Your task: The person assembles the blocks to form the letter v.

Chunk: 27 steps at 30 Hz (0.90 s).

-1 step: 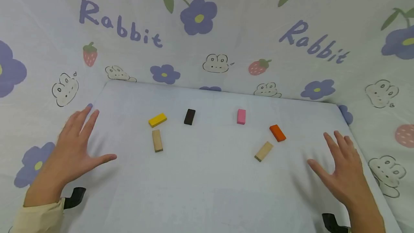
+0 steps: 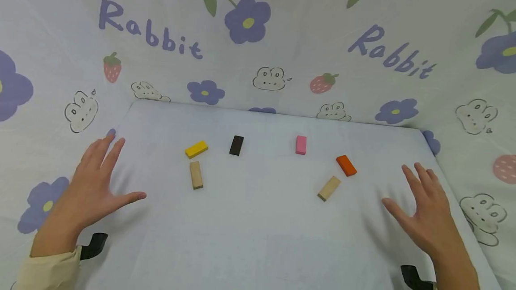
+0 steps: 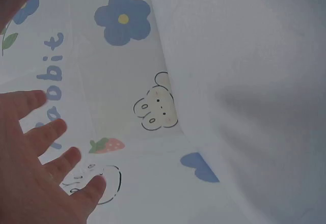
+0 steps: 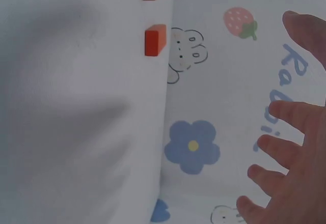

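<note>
In the head view my left hand (image 2: pixel 94 182) hovers over the table's left side, fingers spread, thumb pointing right, holding nothing. Nearest to it lie a yellow block (image 2: pixel 196 149) and a plain wooden block (image 2: pixel 196 175), with a dark brown block (image 2: pixel 236 145) a bit farther right. My right hand (image 2: pixel 429 214) is held over the right side, also spread and holding nothing. To its left lie an orange block (image 2: pixel 346 165) and a second plain wooden block (image 2: pixel 328 188); a pink block (image 2: pixel 301 145) lies farther back. The right wrist view shows the orange block (image 4: pixel 155 40) close up.
The blocks lie flat and apart on a white-covered table (image 2: pixel 250 236). Behind it and at both sides hangs a white cloth (image 2: pixel 298 26) printed with flowers, rabbits and strawberries. A black curved piece (image 2: pixel 93 246) sits at the left wrist, another (image 2: pixel 415 277) at the right.
</note>
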### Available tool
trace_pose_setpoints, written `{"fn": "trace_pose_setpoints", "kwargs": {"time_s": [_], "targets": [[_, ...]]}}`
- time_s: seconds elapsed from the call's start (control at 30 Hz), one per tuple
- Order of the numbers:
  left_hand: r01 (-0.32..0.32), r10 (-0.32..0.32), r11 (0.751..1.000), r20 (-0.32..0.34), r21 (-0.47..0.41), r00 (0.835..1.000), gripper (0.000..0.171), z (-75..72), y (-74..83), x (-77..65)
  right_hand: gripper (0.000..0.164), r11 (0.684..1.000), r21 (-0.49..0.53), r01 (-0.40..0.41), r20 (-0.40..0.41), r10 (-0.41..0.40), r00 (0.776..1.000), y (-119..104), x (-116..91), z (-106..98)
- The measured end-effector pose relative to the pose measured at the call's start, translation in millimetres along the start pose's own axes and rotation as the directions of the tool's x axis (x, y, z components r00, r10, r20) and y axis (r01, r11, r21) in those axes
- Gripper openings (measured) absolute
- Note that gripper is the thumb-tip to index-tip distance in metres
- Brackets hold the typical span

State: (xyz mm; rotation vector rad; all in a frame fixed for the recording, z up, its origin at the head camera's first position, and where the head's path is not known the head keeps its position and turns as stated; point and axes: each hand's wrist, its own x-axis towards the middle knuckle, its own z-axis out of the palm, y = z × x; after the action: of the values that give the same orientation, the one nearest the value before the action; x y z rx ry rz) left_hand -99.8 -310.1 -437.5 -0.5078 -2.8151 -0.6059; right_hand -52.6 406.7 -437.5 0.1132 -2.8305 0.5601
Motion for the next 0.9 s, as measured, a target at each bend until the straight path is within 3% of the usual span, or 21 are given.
{"fn": "trace_pose_setpoints", "kwargs": {"time_s": [0.17, 0.4, 0.7, 0.9], "targets": [[-0.001, 0.002, 0.998, 0.017, -0.056, 1.0, 0.136, 4.0, 3.5, 2.9, 0.094, 1.0, 0.008, -0.019, 0.038, 0.019, 0.999, -4.8, 2.0, 0.3], [0.117, -0.096, 0.978, 0.127, -0.173, 0.987, 0.133, 15.8, 12.7, 9.3, 0.095, 0.998, 0.033, -0.049, 0.082, 0.046, 0.996, -15.8, 6.5, 7.9], [0.156, -0.116, 0.961, 0.181, -0.229, 0.977, 0.125, 31.2, 24.0, 26.2, 0.093, 0.997, 0.077, -0.026, 0.087, 0.019, 0.996, -27.0, 14.8, 23.1], [0.152, -0.096, 0.94, 0.192, -0.304, 0.977, 0.12, 40.3, 30.7, 36.8, 0.091, 0.993, 0.119, -0.003, 0.098, -0.009, 0.995, -31.4, 24.3, 31.8]]}}
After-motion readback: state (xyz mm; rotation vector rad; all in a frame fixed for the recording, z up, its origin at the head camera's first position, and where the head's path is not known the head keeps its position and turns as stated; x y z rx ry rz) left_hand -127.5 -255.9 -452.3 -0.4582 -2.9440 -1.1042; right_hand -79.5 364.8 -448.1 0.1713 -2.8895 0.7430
